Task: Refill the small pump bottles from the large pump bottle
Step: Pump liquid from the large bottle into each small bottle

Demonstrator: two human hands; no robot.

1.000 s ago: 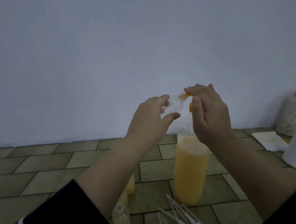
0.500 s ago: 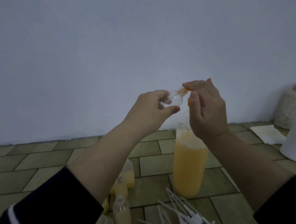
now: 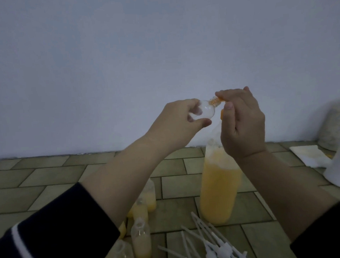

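the left hand grips a small bottle lying sideways, neck toward the large bottle's orange spout, which the right hand pinches.

Clear glossy plastic small bottle

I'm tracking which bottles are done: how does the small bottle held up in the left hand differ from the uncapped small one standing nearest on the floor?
The held small bottle looks clear and empty; the standing small bottle holds yellow liquid. The held one lies tilted sideways in the left hand; the other stands upright on the floor. Both are clear, without pumps.
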